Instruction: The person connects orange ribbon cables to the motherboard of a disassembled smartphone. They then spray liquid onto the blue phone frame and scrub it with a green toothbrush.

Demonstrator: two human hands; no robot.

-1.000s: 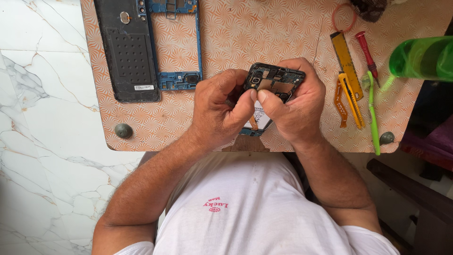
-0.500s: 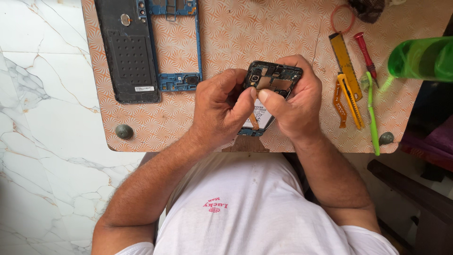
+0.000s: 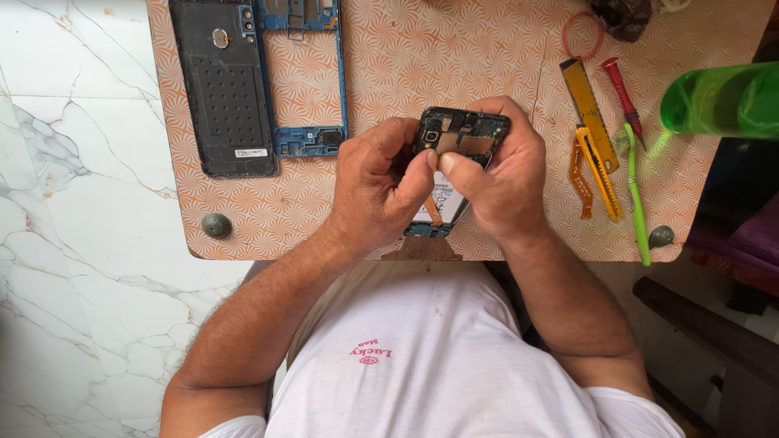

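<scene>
The opened phone sits between both your hands just above the near edge of the patterned table, its back off and its insides facing you. Your left hand curls against the phone's left side, fingers folded tight, thumb pressing in at its middle. Your right hand wraps the phone's right edge and top corner, fingers closed round it, thumb meeting the other thumb over the board. Your hands hide most of the phone: only the dark top section with the camera, a strip of white battery and the bottom edge show. Whether anything small is pinched between the thumbs, you cannot tell.

Right of the phone lie a long green tool, an orange flex strip and a yellow utility knife, near each other. Beyond them is a red-handled screwdriver. Further right a green translucent container is cut off by the picture edge; what it holds is too blurred to make out.

Left of the phone and further from you, a black back cover lies flat, touching a blue mid-frame whose top is cut off. At the far side a red rubber band lies beside a dark object, only partly in view.
</scene>
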